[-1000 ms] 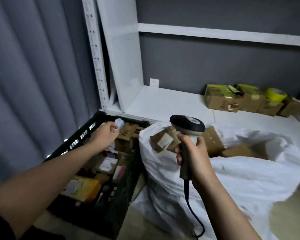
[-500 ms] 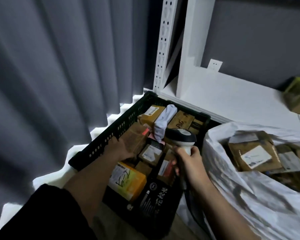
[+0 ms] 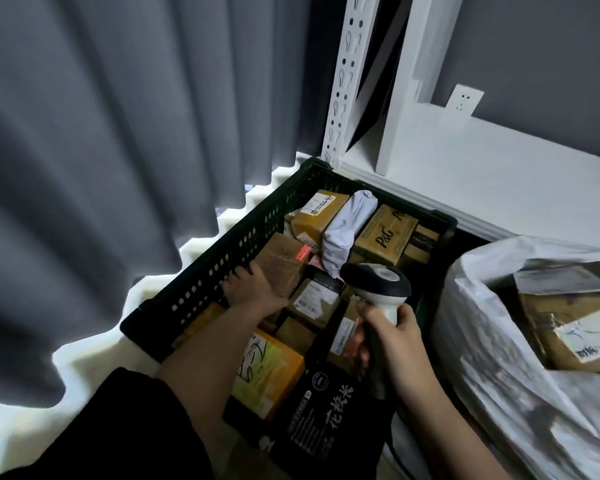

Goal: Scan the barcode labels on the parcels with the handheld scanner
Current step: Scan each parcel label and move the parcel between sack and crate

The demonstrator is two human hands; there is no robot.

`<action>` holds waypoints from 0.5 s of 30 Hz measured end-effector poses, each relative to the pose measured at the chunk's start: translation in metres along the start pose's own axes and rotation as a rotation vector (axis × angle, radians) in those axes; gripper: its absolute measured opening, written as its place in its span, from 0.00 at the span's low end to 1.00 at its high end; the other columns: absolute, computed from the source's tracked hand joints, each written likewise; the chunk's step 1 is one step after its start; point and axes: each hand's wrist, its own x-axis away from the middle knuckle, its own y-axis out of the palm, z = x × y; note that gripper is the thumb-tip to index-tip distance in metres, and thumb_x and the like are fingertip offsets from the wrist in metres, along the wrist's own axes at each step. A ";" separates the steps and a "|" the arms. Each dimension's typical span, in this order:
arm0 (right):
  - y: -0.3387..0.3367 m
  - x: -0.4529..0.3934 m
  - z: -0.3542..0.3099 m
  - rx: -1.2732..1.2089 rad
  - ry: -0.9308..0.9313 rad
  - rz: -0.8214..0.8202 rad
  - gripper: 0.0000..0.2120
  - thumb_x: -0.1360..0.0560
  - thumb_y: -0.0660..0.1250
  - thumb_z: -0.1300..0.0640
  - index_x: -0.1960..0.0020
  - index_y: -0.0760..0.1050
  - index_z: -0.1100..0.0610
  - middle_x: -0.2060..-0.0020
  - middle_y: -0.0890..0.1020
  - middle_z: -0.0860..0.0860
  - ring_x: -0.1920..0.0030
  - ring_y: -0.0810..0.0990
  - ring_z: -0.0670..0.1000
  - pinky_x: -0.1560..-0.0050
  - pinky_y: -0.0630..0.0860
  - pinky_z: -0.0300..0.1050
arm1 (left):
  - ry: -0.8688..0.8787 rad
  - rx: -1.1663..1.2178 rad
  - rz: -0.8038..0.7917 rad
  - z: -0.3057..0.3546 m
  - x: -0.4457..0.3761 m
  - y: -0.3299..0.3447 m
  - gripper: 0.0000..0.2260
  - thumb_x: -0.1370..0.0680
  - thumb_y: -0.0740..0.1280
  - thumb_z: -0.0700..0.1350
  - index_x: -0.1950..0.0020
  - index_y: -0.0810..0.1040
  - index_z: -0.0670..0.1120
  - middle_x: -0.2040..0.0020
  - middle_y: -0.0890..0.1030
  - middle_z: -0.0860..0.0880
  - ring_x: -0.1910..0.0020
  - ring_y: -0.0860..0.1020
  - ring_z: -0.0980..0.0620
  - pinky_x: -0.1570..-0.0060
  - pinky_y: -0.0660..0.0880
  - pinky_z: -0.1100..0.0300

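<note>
Gripping the handheld scanner [image 3: 378, 285] by its handle, the right hand [image 3: 395, 344] aims its head over parcels in a black crate [image 3: 194, 292]. Just left, the left hand [image 3: 253, 289] reaches in and appears to clasp a brown parcel [image 3: 281, 261]; its fingers are partly hidden. Right of the scanner, a white sack [image 3: 499, 375] holds more labelled parcels.

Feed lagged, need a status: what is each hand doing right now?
Left hand: grips a brown parcel in the black crate.
Right hand: holds the scanner by its grip.
</note>
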 end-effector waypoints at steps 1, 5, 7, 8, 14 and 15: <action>-0.002 0.004 -0.004 -0.008 -0.004 -0.003 0.13 0.22 0.67 0.58 0.43 0.66 0.60 0.74 0.75 0.55 0.79 0.69 0.52 0.72 0.67 0.46 | 0.000 0.075 -0.034 -0.001 0.004 -0.011 0.48 0.33 0.72 0.65 0.25 0.50 0.45 0.28 0.60 0.37 0.29 0.62 0.37 0.31 0.60 0.45; -0.017 0.029 -0.032 -0.008 -0.036 -0.018 0.13 0.22 0.67 0.61 0.42 0.66 0.62 0.74 0.75 0.55 0.80 0.69 0.50 0.78 0.66 0.41 | -0.068 0.453 -0.239 -0.013 0.023 -0.061 0.46 0.33 0.70 0.66 0.24 0.55 0.46 0.26 0.60 0.38 0.30 0.64 0.37 0.34 0.68 0.44; -0.029 0.048 -0.049 0.006 -0.074 -0.034 0.12 0.22 0.66 0.63 0.41 0.66 0.63 0.73 0.76 0.56 0.80 0.69 0.50 0.78 0.67 0.40 | -0.063 0.658 -0.355 -0.026 0.027 -0.077 0.46 0.40 0.71 0.72 0.31 0.66 0.46 0.34 0.72 0.40 0.37 0.74 0.38 0.39 0.73 0.43; -0.036 0.056 -0.057 0.024 -0.095 -0.034 0.12 0.22 0.66 0.63 0.42 0.67 0.63 0.72 0.76 0.56 0.80 0.69 0.49 0.78 0.67 0.40 | -0.087 0.741 -0.383 -0.031 0.029 -0.082 0.48 0.44 0.71 0.75 0.34 0.71 0.46 0.39 0.77 0.41 0.41 0.77 0.39 0.40 0.74 0.43; -0.072 0.101 -0.099 0.016 -0.188 0.015 0.05 0.22 0.66 0.63 0.52 0.69 0.62 0.75 0.76 0.54 0.79 0.69 0.49 0.78 0.66 0.40 | -0.028 1.064 -0.509 -0.023 0.152 -0.141 0.23 0.24 0.58 0.63 0.60 0.75 0.44 0.72 0.80 0.45 0.63 0.75 0.47 0.63 0.71 0.59; -0.077 0.107 -0.103 0.010 -0.196 0.031 0.05 0.22 0.66 0.63 0.53 0.69 0.61 0.75 0.76 0.53 0.79 0.69 0.49 0.77 0.67 0.40 | 0.000 1.141 -0.537 -0.020 0.165 -0.141 0.24 0.24 0.57 0.64 0.58 0.77 0.44 0.68 0.81 0.44 0.62 0.75 0.45 0.66 0.72 0.60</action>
